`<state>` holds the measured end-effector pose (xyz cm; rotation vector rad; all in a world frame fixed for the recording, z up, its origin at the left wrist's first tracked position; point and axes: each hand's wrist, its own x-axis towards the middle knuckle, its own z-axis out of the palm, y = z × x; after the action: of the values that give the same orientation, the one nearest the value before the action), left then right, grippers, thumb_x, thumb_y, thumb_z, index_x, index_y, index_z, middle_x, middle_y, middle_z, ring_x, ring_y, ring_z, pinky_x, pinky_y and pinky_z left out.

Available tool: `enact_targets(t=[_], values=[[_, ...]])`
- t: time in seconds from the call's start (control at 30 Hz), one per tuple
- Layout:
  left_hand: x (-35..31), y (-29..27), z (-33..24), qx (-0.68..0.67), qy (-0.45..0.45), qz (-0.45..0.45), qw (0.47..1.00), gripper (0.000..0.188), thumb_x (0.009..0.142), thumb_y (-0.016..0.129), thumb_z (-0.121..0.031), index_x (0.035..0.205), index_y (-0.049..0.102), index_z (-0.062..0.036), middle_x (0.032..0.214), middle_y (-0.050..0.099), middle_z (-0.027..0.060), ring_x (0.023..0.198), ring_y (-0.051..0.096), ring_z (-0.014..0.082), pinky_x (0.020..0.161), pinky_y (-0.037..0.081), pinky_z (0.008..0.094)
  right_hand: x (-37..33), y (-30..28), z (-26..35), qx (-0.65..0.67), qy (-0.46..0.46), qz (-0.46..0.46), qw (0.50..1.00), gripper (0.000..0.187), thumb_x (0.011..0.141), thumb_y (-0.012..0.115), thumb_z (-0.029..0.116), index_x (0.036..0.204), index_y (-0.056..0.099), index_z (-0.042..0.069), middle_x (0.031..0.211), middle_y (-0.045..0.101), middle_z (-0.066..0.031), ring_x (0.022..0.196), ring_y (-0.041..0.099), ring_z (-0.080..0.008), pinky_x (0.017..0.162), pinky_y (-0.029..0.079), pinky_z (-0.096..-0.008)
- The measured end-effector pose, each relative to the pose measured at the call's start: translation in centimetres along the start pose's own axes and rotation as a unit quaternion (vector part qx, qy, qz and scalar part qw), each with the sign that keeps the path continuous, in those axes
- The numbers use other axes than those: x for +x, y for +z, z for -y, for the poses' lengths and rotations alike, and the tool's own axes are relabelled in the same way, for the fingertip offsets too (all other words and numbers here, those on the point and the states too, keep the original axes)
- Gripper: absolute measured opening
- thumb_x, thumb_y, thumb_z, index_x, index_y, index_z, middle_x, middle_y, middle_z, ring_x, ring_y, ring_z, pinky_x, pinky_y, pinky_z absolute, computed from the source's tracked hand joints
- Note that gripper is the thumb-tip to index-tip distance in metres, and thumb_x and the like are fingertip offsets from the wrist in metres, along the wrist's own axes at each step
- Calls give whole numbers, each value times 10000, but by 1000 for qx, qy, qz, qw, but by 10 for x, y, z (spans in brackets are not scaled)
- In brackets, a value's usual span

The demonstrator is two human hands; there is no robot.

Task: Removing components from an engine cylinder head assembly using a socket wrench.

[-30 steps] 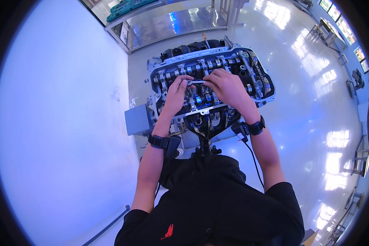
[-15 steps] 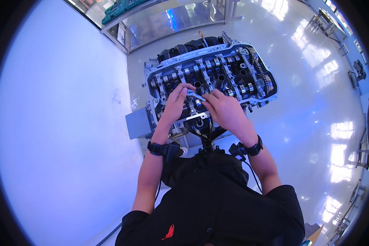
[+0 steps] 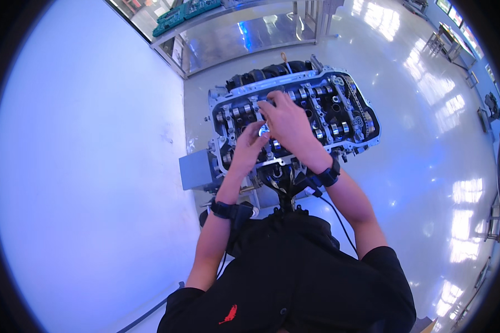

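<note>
Silvery metal [image 3: 264, 131] glints beside the left hand [image 3: 249, 149], its fingers loosely curved, hold unclear, above the engine [image 3: 316, 104], while the right hand [image 3: 288, 125], fingers bent, grip hidden, has reached forward, so no two-handed grip shows.

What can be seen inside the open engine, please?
Shiny cam lobes and, at the right end, a chain. The right hand and left hand cover part of the middle; what lies there is hidden.
</note>
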<state>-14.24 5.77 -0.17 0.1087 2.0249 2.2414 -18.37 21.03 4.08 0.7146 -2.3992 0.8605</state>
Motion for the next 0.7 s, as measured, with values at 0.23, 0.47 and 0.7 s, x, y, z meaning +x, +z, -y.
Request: enact_targets(t=[0.23, 0.47, 0.7], values=[[4, -15, 61, 362, 157, -62, 917, 457, 932, 590, -164, 1349, 507, 3, 1240, 609, 155, 1148, 593, 227, 987, 464, 351, 8, 24, 43, 115, -35, 102, 987, 404, 848, 684, 128, 1243, 611, 80, 1372, 497, -185, 1162, 588, -376, 879, 561, -421], [-5, -11, 68, 249, 149, -37, 956, 388, 910, 589, -138, 1272, 572, 2, 1171, 645, 137, 1080, 623, 220, 933, 489, 346, -8, 42, 57, -28, -131, 157, 978, 586, 768, 689, 72, 1339, 562, 97, 1319, 559, -161, 1140, 574, -325, 899, 533, -420], [-2, -14, 65, 186, 152, -27, 970, 344, 893, 597, -98, 1221, 603, 8, 1123, 665, 120, 1037, 638, 210, 899, 503, 338, -23, 15, 65, -9, -257, 151, 954, 349, 753, 626, 120, 1098, 631, 65, 977, 618, -95, 953, 595, -284, 866, 491, -429]])
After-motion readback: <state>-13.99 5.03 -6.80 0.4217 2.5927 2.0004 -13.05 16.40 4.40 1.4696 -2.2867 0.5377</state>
